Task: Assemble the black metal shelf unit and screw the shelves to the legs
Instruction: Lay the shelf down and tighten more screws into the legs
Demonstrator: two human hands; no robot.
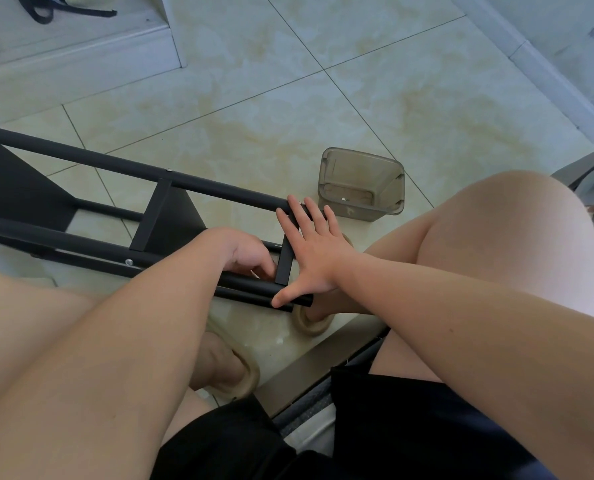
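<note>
Two-handed reach, right hand splayed on shelf unit, left hand curled

Open tiled floor is stretching across the upper centre and right of the frame, leaving free passage. The shelf unit is lying on its side across the left and centre, its legs and shelves barring that area. A grey plastic container is standing just right of the upper leg's end. The right hand, spread flat, is covering the end shelf. The left hand is filling the bay beside it. Bare thighs are closing the lower corners, and slippers are occupying the floor between them.
</note>
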